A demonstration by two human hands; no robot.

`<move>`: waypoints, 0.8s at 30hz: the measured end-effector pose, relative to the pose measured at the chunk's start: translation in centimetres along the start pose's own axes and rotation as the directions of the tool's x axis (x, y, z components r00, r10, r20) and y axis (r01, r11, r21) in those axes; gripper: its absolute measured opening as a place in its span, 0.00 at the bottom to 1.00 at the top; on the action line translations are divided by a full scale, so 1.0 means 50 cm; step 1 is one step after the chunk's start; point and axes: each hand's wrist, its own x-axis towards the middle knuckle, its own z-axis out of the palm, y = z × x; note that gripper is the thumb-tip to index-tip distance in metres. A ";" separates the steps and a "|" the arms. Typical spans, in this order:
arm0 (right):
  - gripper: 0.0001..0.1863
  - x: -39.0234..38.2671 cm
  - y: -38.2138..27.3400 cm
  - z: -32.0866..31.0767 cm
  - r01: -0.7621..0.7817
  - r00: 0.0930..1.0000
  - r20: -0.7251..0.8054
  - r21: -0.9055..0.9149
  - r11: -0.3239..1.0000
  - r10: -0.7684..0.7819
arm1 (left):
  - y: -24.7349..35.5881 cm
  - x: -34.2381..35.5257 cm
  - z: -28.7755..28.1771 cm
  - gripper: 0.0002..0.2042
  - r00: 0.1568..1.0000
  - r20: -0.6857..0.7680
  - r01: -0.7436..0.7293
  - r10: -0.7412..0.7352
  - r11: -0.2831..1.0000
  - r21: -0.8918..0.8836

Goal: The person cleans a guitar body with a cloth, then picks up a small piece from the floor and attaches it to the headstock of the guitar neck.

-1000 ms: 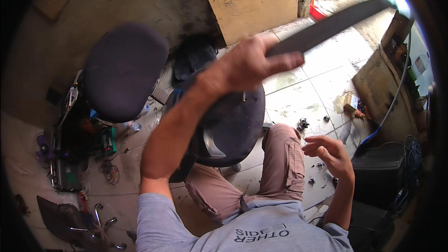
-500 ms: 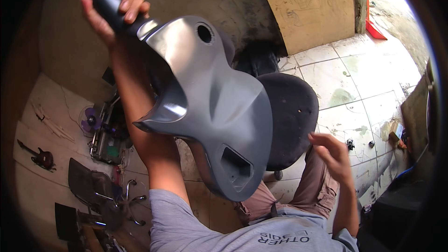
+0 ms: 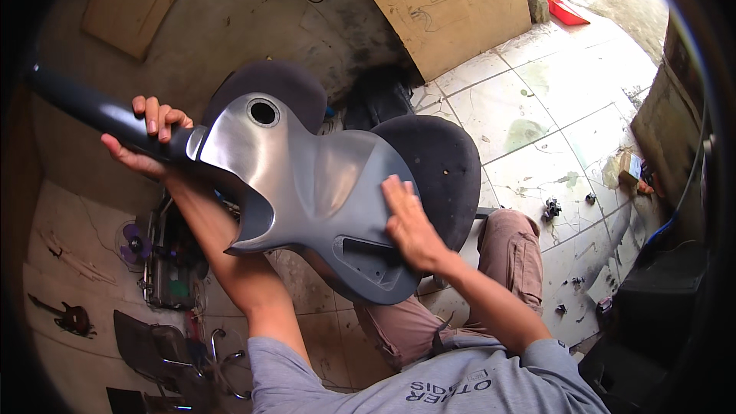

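Observation:
A grey guitar (image 3: 314, 184) with a smooth, partly shiny body lies tilted in front of me, its dark neck reaching to the upper left. The body has a round hole near the neck and an angular recess near its lower end. My left hand (image 3: 153, 134) is wrapped round the neck, just above where it joins the body. Flat against the lower part of the body rests my right hand (image 3: 410, 222), fingers stretched out. Behind the guitar shows a dark chair seat (image 3: 445, 172), partly covered by the body.
A dark rounded chair back (image 3: 284, 88) stands beyond the guitar. An office chair (image 3: 157, 345) and a small guitar-shaped thing (image 3: 70, 314) are at the left. Small dark pieces (image 3: 552, 208) lie on the tiled floor (image 3: 529, 126), and a wooden panel (image 3: 452, 8) leans at the back.
The guitar has swung lower, its neck tipping down to the left with my left hand still round it. My right hand has moved left onto the body.

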 end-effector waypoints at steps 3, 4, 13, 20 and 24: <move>0.41 0.025 -0.003 -0.023 -0.356 0.923 -0.103 0.143 0.923 0.372 | 0.013 -0.049 -0.015 0.32 0.998 -0.056 -0.013 0.012 1.000 -0.011; 0.44 0.039 -0.017 -0.025 -0.274 0.940 -0.176 0.124 0.954 0.293 | 0.007 -0.059 -0.008 0.32 0.986 -0.144 -0.086 0.079 0.995 -0.042; 0.41 0.060 -0.082 -0.002 -0.033 0.999 -0.025 0.067 0.997 0.035 | -0.023 -0.076 0.024 0.30 0.933 -0.295 -0.241 0.204 0.966 -0.094; 0.39 0.104 -0.119 -0.033 0.130 0.992 -0.017 0.098 0.987 -0.129 | -0.008 -0.124 0.012 0.29 0.928 -0.313 -0.245 0.203 0.964 -0.101; 0.33 0.126 -0.093 -0.031 0.200 0.970 0.155 -0.068 0.977 -0.188 | 0.001 -0.128 0.013 0.28 0.930 -0.308 -0.237 0.202 0.968 -0.081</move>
